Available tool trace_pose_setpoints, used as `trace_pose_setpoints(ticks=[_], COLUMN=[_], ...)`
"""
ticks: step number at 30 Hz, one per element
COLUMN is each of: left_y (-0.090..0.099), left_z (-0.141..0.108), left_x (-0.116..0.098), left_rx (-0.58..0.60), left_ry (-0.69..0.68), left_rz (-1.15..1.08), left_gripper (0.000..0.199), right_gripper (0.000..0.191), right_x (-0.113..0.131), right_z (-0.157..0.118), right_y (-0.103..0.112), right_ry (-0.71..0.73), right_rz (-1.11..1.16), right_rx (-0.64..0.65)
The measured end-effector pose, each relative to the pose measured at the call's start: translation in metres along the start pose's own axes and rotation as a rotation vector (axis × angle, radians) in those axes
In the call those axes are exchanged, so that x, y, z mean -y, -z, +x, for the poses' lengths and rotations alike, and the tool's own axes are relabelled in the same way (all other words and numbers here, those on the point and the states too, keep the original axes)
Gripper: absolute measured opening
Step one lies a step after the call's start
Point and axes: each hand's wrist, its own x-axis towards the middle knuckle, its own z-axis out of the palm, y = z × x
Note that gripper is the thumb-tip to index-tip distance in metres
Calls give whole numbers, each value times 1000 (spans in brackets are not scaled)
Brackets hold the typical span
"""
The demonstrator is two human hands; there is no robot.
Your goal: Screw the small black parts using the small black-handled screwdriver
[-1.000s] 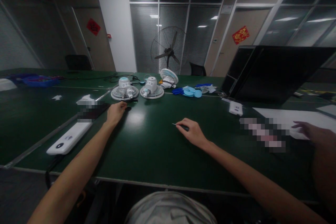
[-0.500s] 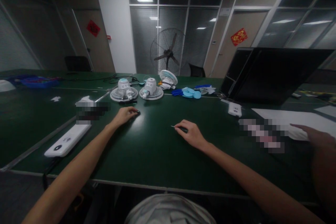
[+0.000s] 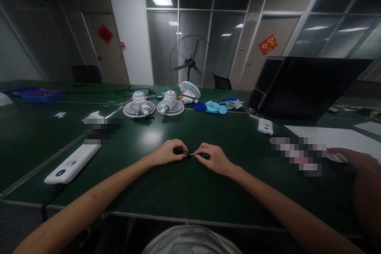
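My right hand [image 3: 214,159] is closed around the dark handle of a small screwdriver [image 3: 204,155], whose thin metal shaft points left. Facing it, my left hand [image 3: 170,152] pinches a small dark and green piece [image 3: 186,153], too small to name. The shaft's tip reaches that piece; whether it touches or enters it cannot be made out. Both hands are low over the green table [image 3: 166,190]. Beyond them stand two white fan heads [image 3: 139,105], [image 3: 170,104] face down, and a third fan [image 3: 189,90] is tilted behind.
Light-blue discs [image 3: 216,107] lie beside blue gloves. A long white device [image 3: 73,162] is at left, a small white box [image 3: 265,126] at right. A large black monitor [image 3: 312,87] stands at back right. Another person's hand [image 3: 345,156] is near white paper [image 3: 333,135].
My left hand has come right and nearer to me with the small piece, meeting the screwdriver's tip. My right hand has stayed nearly in place. The other person's hand has shifted slightly.
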Motion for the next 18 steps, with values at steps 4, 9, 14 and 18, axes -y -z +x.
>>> trace_pose_setpoints(ticks=[4,9,14,18], left_y=[-2,-4,-3,-3], left_z=[1,2,2,2], left_x=[-3,-2,-3,-4], left_rx=[4,-5,20,11], left_ry=[1,-6,-23,-7], left_rz=[-14,-25,-29,-20], left_gripper=[25,25,25,25], right_gripper=[22,21,22,23], right_x=[-2,0,4,3], right_z=[0,0,2,3], right_y=[-2,-2,-1,-3], right_ry=[3,20,43,25], right_rz=[-25,4,1,17], right_rx=[-2,-6,11,12])
